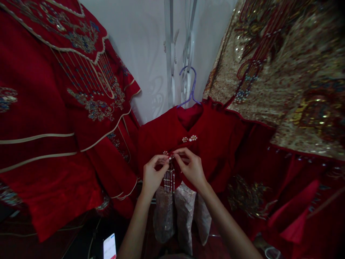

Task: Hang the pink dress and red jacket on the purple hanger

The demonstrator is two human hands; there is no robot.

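A short red jacket [215, 144] hangs in front of me on a purple hanger [193, 84]. Its upper fastening is a pair of flower-shaped pearl ornaments [190, 139]. Lower down, a pearl clasp [170, 157] with a beaded tassel [169, 180] is pinched between my hands. My left hand [155, 172] has thumb and fingertips closed at the clasp's left side. From the right, my right hand [191, 166] pinches the other side, fingertips nearly touching the left ones. My fingers partly cover the clasp, so whether it is fastened cannot be seen.
An embroidered red garment [54, 118] hangs at left, a gold sequined one [269, 79] at right. Behind the hanger stands a white metal rack [169, 54]. Pale shiny fabric [184, 208] hangs below the jacket. A lit phone [109, 246] lies lower left.
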